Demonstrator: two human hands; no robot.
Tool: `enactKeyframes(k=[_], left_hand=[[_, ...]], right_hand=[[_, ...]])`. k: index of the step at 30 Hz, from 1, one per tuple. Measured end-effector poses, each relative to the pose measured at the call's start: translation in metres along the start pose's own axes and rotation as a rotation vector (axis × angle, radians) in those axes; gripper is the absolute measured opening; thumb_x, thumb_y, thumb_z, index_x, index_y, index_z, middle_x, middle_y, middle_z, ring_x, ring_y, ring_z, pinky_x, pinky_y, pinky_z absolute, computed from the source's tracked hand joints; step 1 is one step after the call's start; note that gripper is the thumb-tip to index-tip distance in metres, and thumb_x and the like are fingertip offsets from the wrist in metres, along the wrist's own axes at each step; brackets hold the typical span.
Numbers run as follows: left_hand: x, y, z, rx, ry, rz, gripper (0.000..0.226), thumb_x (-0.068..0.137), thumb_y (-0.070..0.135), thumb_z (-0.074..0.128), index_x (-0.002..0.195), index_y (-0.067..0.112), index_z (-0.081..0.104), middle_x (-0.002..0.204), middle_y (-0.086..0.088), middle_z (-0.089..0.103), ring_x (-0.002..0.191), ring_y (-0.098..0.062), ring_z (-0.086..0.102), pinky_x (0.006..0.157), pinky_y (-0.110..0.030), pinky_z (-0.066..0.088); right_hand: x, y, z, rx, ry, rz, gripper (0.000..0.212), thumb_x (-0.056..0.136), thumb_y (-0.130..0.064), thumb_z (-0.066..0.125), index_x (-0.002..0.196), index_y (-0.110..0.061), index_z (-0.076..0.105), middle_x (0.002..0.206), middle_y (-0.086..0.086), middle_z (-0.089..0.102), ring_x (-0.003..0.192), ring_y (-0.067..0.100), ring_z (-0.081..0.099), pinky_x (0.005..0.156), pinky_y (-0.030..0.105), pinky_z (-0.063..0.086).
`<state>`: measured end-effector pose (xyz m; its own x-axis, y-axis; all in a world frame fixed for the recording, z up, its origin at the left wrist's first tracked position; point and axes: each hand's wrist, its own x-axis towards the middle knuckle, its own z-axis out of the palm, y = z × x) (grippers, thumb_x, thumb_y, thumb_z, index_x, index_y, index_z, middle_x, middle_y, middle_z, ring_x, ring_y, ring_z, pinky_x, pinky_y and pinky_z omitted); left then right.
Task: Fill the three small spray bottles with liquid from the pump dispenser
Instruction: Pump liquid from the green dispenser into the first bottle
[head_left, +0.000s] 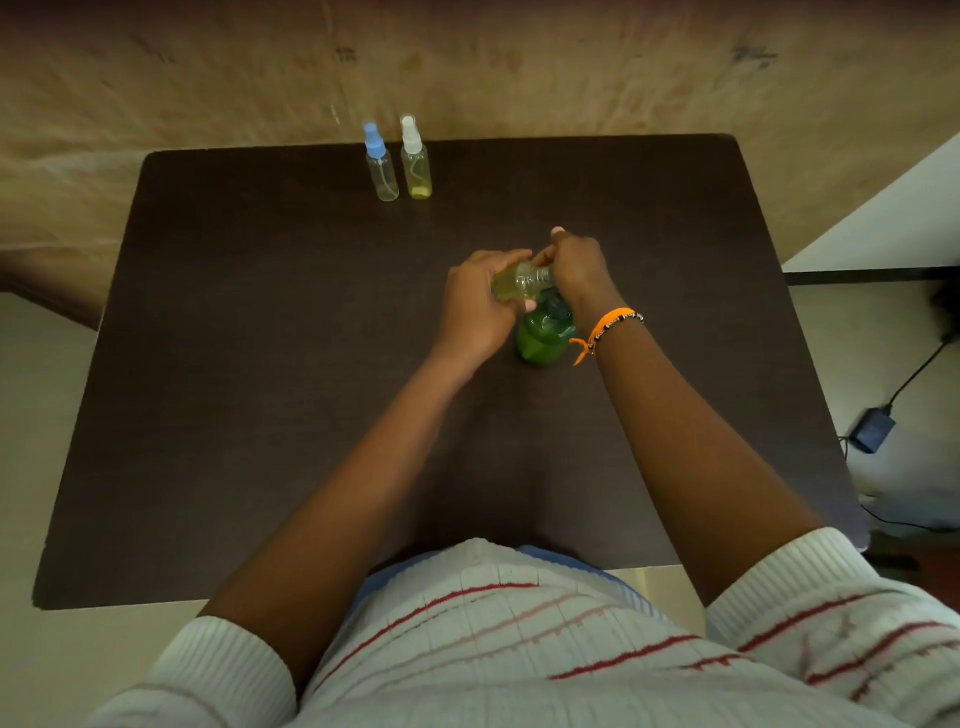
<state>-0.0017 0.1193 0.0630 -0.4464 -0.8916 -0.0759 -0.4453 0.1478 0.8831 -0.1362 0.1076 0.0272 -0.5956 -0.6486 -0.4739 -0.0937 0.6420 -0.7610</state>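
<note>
Bottle (519, 283) tilted in my left hand (475, 306), gripped over green dispenser (543, 335) to catch drips; right hand (574, 267) clasps neck, cap hidden; two bottles (399, 161) parked beyond hands.

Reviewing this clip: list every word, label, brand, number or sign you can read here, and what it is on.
None can be read.
Green pump dispenser: no label shows from above.
Three small spray bottles, blue-capped, white-capped and the one in the hands: no print visible.
Dark marks on the wall: too blurred to tell whether they are writing.
</note>
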Motion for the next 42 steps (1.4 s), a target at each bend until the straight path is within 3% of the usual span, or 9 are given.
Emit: enactKeyframes(k=[2,7,14,21,26,28,31,38,42], left_hand=[[0.0,-0.003,0.001,0.007,-0.011,-0.011,0.055,0.065,0.003,0.076,0.118,0.012,0.063,0.114,-0.009,0.062,0.107,-0.023,0.058,0.1,-0.037,0.043],[0.003,-0.003,0.002,0.016,-0.023,-0.012,0.056,0.064,0.003,0.077,0.117,0.012,0.063,0.114,-0.009,0.062,0.107,-0.022,0.058,0.1,-0.036,0.043],[0.003,0.001,-0.002,0.001,-0.023,0.023,0.054,0.065,0.002,0.075,0.117,0.012,0.063,0.112,-0.009,0.062,0.105,-0.022,0.059,0.097,-0.032,0.045],[0.003,-0.004,0.003,0.004,-0.019,0.0,0.055,0.064,0.001,0.076,0.117,0.01,0.063,0.113,-0.009,0.062,0.106,-0.022,0.059,0.098,-0.031,0.044],[0.002,0.0,0.0,0.013,-0.011,0.012,0.055,0.066,0.002,0.076,0.118,0.011,0.062,0.114,-0.008,0.062,0.106,-0.019,0.058,0.097,-0.028,0.043],[0.002,0.002,0.0,0.023,-0.006,0.019,0.054,0.067,0.003,0.075,0.118,0.012,0.062,0.114,-0.007,0.061,0.107,-0.02,0.057,0.1,-0.032,0.042],[0.002,0.0,0.001,0.01,-0.005,0.01,0.054,0.067,0.002,0.075,0.118,0.012,0.063,0.114,-0.006,0.061,0.108,-0.02,0.057,0.101,-0.034,0.042],[0.002,-0.005,0.005,0.031,-0.013,-0.016,0.054,0.067,0.003,0.076,0.119,0.013,0.062,0.114,-0.005,0.06,0.108,-0.02,0.056,0.098,-0.027,0.042],[0.002,-0.005,0.004,0.035,-0.013,-0.015,0.054,0.068,0.005,0.076,0.119,0.014,0.062,0.116,-0.006,0.06,0.111,-0.022,0.055,0.102,-0.038,0.042]], right_hand=[[-0.005,0.002,-0.001,0.013,0.037,-0.003,0.051,0.099,-0.028,0.037,0.055,-0.018,0.061,0.089,0.014,0.065,0.093,0.032,0.058,0.095,0.04,0.046],[-0.009,0.001,-0.002,0.009,0.042,0.0,0.049,0.095,-0.025,0.038,0.053,-0.019,0.061,0.094,0.016,0.067,0.101,0.037,0.061,0.097,0.045,0.047],[-0.015,-0.009,-0.006,0.02,-0.034,0.026,0.071,0.096,-0.019,0.037,0.03,-0.025,0.062,0.073,0.002,0.061,0.089,0.028,0.053,0.098,0.04,0.045],[-0.024,-0.006,-0.006,0.065,0.016,0.035,0.038,0.092,-0.017,0.036,0.077,-0.01,0.069,0.118,0.02,0.066,0.1,0.031,0.057,0.096,0.04,0.046],[-0.026,-0.013,-0.006,0.048,0.006,0.061,0.037,0.089,-0.017,0.04,0.06,-0.02,0.062,0.094,0.014,0.067,0.097,0.033,0.057,0.093,0.041,0.045],[-0.025,-0.016,-0.005,0.053,-0.017,0.071,0.033,0.079,-0.026,0.041,0.073,-0.013,0.07,0.096,0.016,0.068,0.098,0.035,0.058,0.094,0.043,0.046],[-0.01,-0.005,-0.002,0.052,-0.008,0.088,0.068,0.061,-0.035,0.035,0.11,-0.004,0.068,0.119,0.022,0.065,0.113,0.039,0.058,0.099,0.046,0.047],[-0.034,-0.012,-0.004,-0.021,0.097,0.006,0.071,0.065,-0.04,0.027,0.113,-0.007,0.068,0.123,0.016,0.064,0.117,0.034,0.054,0.104,0.045,0.041],[-0.036,-0.014,-0.005,-0.047,0.064,0.001,0.063,0.071,-0.04,0.03,0.109,-0.009,0.069,0.12,0.014,0.066,0.117,0.035,0.054,0.103,0.046,0.041]])
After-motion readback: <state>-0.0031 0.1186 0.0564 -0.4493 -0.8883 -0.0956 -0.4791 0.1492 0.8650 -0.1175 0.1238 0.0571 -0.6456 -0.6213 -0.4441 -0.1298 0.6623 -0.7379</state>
